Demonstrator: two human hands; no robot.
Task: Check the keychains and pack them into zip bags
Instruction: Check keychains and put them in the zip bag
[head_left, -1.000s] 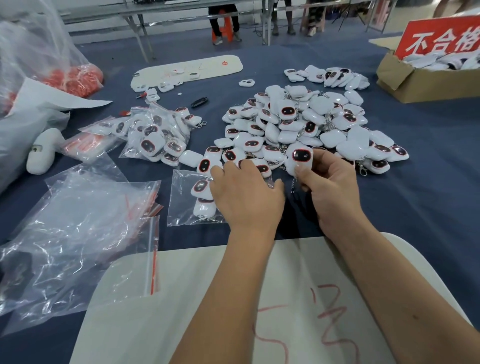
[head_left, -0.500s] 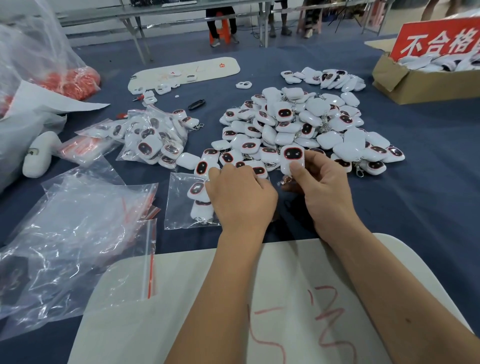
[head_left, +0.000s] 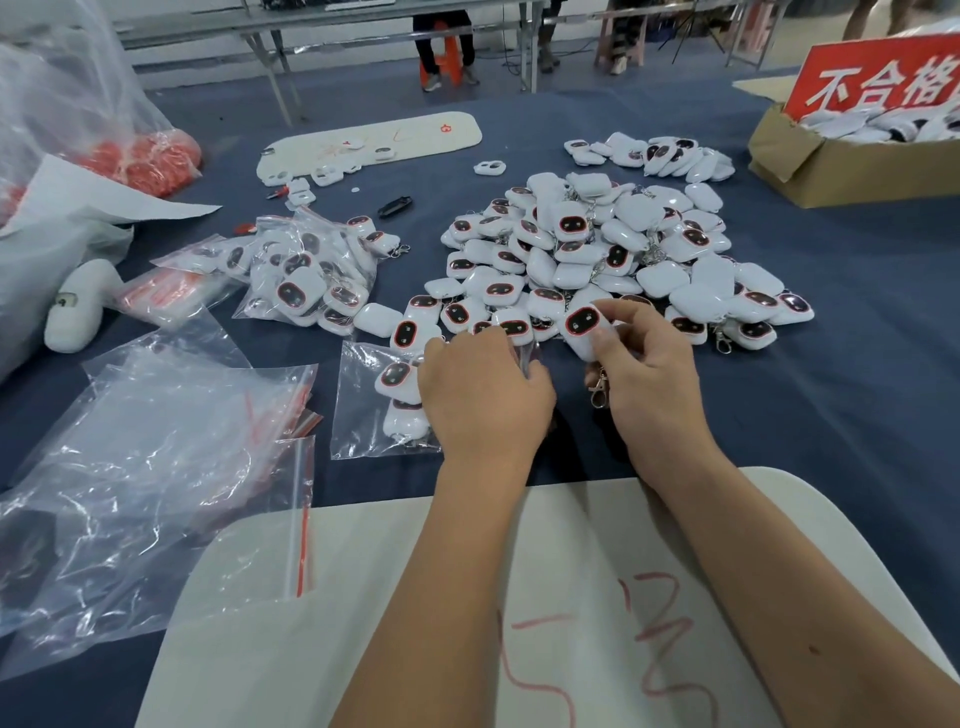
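Observation:
A big heap of white keychains (head_left: 597, 249) with dark red-rimmed faces covers the blue cloth ahead of me. My right hand (head_left: 649, 379) pinches one keychain (head_left: 584, 325) by thumb and fingers, face up, its metal clasp (head_left: 600, 389) dangling below. My left hand (head_left: 483, 395) lies curled over the mouth of a clear zip bag (head_left: 363, 405) that has keychains inside; whether its fingers hold the bag's edge is hidden.
Empty zip bags (head_left: 156, 467) lie piled at the left. Filled bags (head_left: 306, 275) sit behind them. A cardboard box (head_left: 852, 171) with a red sign stands at the far right. A white board (head_left: 467, 623) with red marks lies under my forearms.
My right hand has turned the keychain slightly and brought it a little closer to the bag. My left hand stays on the bag's mouth.

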